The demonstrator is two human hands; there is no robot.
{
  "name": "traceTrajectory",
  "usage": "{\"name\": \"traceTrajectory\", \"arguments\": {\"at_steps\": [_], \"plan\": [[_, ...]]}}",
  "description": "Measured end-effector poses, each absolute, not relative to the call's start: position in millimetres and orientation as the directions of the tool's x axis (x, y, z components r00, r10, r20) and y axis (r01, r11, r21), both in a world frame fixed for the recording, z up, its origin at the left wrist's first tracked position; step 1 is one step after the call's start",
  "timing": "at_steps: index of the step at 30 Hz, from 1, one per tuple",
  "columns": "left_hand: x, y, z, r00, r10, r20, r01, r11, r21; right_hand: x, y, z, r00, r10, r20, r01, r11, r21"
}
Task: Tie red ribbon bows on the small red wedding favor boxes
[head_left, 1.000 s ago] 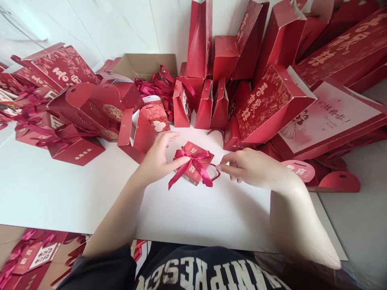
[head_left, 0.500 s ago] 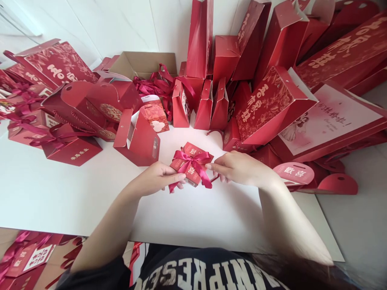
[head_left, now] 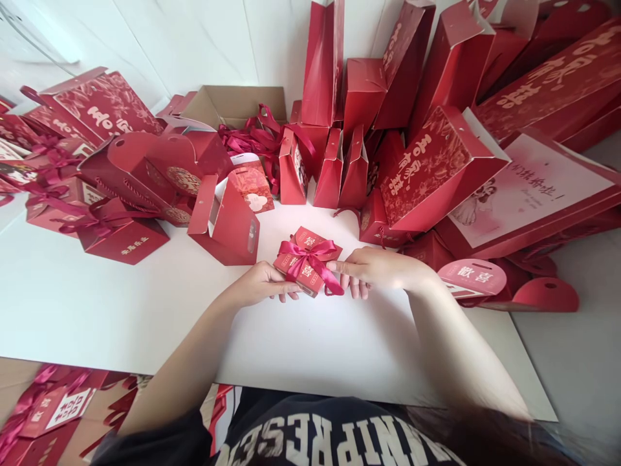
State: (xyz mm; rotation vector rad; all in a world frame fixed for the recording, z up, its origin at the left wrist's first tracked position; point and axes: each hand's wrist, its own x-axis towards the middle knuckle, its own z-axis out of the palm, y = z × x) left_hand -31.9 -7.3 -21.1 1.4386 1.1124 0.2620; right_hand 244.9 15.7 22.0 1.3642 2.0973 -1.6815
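Nearest the camera is a dark sweatshirt (head_left: 339, 440) with white letters, and just beyond it the bare white tabletop (head_left: 315, 349). Over the middle of it, both hands are clamped on one small red box (head_left: 305, 270): the left hand (head_left: 262, 285) pinches its near left corner, and the right hand (head_left: 376, 268) grips its right side, with fingers beside a hanging ribbon tail. I cannot tell whether the box rests on the tabletop or is held just above it. The box is closed and its pink ribbon bow (head_left: 313, 252) is already tied across the lid, so this piece looks all but finished. Just behind the left hand stands an open red box (head_left: 228, 223) with its flap up and no ribbon. Farther left sit ribboned boxes (head_left: 111, 236) that look complete. At the back a cardboard carton (head_left: 233, 103) has loose ribbons (head_left: 247, 139) just beside it, and tall red bags (head_left: 436, 162) crowd the right, so plenty seems left to tie.
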Motion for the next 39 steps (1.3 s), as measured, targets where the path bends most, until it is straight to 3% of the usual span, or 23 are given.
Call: {"name": "traceTrajectory", "arguments": {"at_steps": [13,20,23,26,31,34,39], "plan": [[-37.7,-2.0,-27.5,0.497,0.762,-0.415,0.481,0.156,0.863,234.2,8.7,31.5,-0.550,0.659,-0.513,0.750,0.119,-0.651],[-47.5,-10.2,-14.4,0.325,0.789,-0.522,0.677,0.191,0.710,235.0,-6.8,48.2,-0.477,0.786,-0.393,0.868,0.352,-0.350],[-47.6,-29.7,-2.8,0.151,0.908,-0.390,0.724,0.167,0.669,242.8,-12.3,55.3,-0.474,0.819,-0.322,0.874,0.395,-0.282],[-34.8,-51.2,-3.3,-0.032,0.982,-0.186,0.672,0.159,0.723,245.5,-12.8,55.8,-0.413,0.876,-0.250,0.894,0.336,-0.297],[-1.4,-63.1,-32.9,0.125,0.991,0.054,0.538,-0.113,0.835,230.3,-8.7,36.3,-0.374,0.901,-0.220,0.892,0.285,-0.352],[10.2,-57.4,-50.7,0.050,0.981,0.190,0.546,-0.186,0.817,221.1,-9.0,26.3,-0.387,0.896,-0.217,0.879,0.287,-0.381],[13.3,-29.4,-62.6,0.009,0.966,0.257,0.535,-0.221,0.815,222.5,-7.8,25.2,-0.374,0.921,-0.110,0.840,0.285,-0.462]]}}
